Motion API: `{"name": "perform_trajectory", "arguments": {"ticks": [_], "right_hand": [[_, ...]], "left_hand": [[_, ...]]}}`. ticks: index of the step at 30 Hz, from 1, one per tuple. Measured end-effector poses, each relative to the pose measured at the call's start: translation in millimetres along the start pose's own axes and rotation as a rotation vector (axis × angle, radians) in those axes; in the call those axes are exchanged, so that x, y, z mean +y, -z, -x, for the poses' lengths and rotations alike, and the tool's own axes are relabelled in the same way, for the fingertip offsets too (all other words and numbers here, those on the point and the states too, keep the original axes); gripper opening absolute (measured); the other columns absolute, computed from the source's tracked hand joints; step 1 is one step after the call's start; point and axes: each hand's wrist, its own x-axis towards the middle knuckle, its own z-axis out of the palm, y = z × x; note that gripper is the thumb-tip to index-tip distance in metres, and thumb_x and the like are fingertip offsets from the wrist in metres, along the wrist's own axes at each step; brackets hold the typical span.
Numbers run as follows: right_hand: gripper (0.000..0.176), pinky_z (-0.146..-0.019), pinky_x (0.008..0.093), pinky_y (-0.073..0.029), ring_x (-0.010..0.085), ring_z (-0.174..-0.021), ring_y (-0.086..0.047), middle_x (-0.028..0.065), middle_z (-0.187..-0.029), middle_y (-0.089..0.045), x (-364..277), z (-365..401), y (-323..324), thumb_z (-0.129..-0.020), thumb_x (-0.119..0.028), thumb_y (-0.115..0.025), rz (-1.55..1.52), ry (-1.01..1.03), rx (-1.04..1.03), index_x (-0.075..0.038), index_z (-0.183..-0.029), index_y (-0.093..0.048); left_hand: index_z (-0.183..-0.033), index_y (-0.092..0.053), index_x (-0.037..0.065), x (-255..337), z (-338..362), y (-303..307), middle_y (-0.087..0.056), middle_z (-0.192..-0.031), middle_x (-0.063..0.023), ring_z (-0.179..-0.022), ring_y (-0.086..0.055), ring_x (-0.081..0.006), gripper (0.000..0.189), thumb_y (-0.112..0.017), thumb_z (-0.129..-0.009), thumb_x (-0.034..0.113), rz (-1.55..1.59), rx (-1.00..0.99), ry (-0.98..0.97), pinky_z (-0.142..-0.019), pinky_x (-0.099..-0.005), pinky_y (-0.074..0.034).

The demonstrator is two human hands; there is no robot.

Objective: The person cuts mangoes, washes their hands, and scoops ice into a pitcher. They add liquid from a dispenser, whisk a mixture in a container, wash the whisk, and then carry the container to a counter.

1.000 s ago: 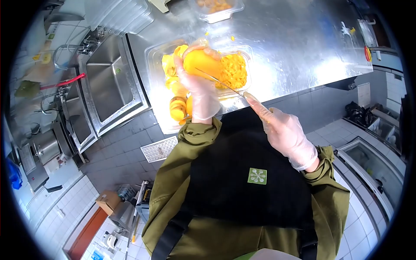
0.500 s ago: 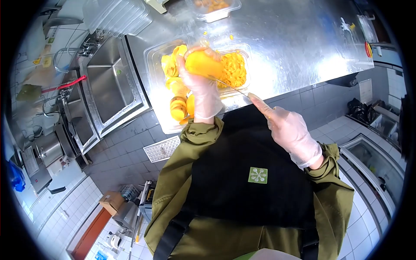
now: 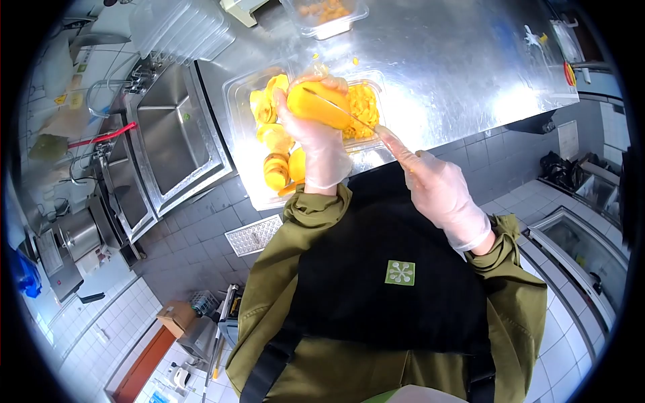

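My gloved left hand (image 3: 317,149) is wrapped round a peeled mango (image 3: 310,107), holding it above the containers. In my gloved right hand (image 3: 443,191) is a knife (image 3: 356,119), its thin blade lying across the mango's upper face and the forefinger stretched along it. Beneath and to the right of the mango, a clear container (image 3: 377,86) holds diced yellow fruit (image 3: 363,109), partly covered by the mango. On the left, a larger clear tub (image 3: 236,111) carries several yellow mango pieces (image 3: 276,171).
Both containers stand on a steel worktop (image 3: 443,74). Another clear container (image 3: 325,28) with orange pieces is at the far side, with a few yellow bits near it. Stacked clear tubs (image 3: 181,30) stand at the upper left, beside a steel sink (image 3: 171,134).
The knife has moved up and left, from the mango's lower right edge to across its face. My right hand has shifted the same way. The left hand keeps its hold.
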Motion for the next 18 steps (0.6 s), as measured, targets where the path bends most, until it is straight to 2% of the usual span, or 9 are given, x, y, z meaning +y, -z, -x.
{"name": "perform_trajectory", "arguments": {"ticks": [2,5,9,11,16,18], "right_hand": [[0.072,-0.046,0.036,-0.047,0.0277,-0.048,-0.055,0.0105,-0.062,-0.053,-2,2,3,-0.074,0.001,-0.052,0.039,-0.029,-0.05,-0.028,-0.137,-0.036],[0.071,-0.047,0.037,-0.047,0.0285,-0.048,-0.054,0.0114,-0.059,-0.051,-2,10,6,-0.075,0.003,-0.052,0.069,-0.083,-0.125,-0.029,-0.137,-0.038],[0.07,-0.047,0.0374,-0.046,0.0289,-0.047,-0.052,0.0114,-0.057,-0.05,5,19,11,-0.075,0.004,-0.051,0.091,-0.132,-0.203,-0.028,-0.137,-0.039],[0.069,-0.047,0.0375,-0.046,0.0289,-0.047,-0.052,0.0112,-0.058,-0.05,2,19,17,-0.076,0.004,-0.052,0.087,-0.105,-0.186,-0.026,-0.137,-0.039],[0.067,-0.046,0.0366,-0.046,0.0278,-0.046,-0.052,0.0103,-0.058,-0.049,-10,15,25,-0.076,0.003,-0.053,0.005,0.0,-0.063,-0.024,-0.136,-0.04],[0.068,-0.046,0.0372,-0.046,0.0286,-0.048,-0.054,0.0108,-0.063,-0.052,-12,10,24,-0.076,-0.001,-0.053,0.045,-0.011,-0.094,-0.025,-0.138,-0.036]], "left_hand": [[-0.085,-0.055,0.001,1,0,0,-0.053,-0.073,-0.0136,-0.069,-0.051,-0.0283,0.055,-0.031,-0.091,0.05,-0.017,0.041,-0.021,-0.067,-0.0421,-0.043],[-0.082,-0.055,0.004,6,4,2,-0.054,-0.08,-0.0107,-0.071,-0.05,-0.0247,0.054,-0.031,-0.09,0.052,-0.168,0.052,-0.06,-0.067,-0.0409,-0.042],[-0.082,-0.056,0.004,9,9,-8,-0.054,-0.082,-0.0101,-0.071,-0.05,-0.0241,0.055,-0.031,-0.09,0.052,-0.169,0.117,-0.055,-0.066,-0.0393,-0.041],[-0.084,-0.056,0.004,10,7,-6,-0.054,-0.083,-0.0094,-0.071,-0.05,-0.0235,0.055,-0.031,-0.091,0.052,-0.16,0.093,-0.042,-0.067,-0.0379,-0.041],[-0.089,-0.056,0.004,6,14,-21,-0.053,-0.078,-0.0079,-0.071,-0.05,-0.0223,0.055,-0.028,-0.092,0.051,-0.291,0.176,-0.035,-0.069,-0.0343,-0.042],[-0.09,-0.056,0.005,3,17,-24,-0.053,-0.076,-0.0078,-0.071,-0.05,-0.0222,0.054,-0.027,-0.093,0.05,-0.341,0.163,-0.05,-0.07,-0.0338,-0.042]]}}
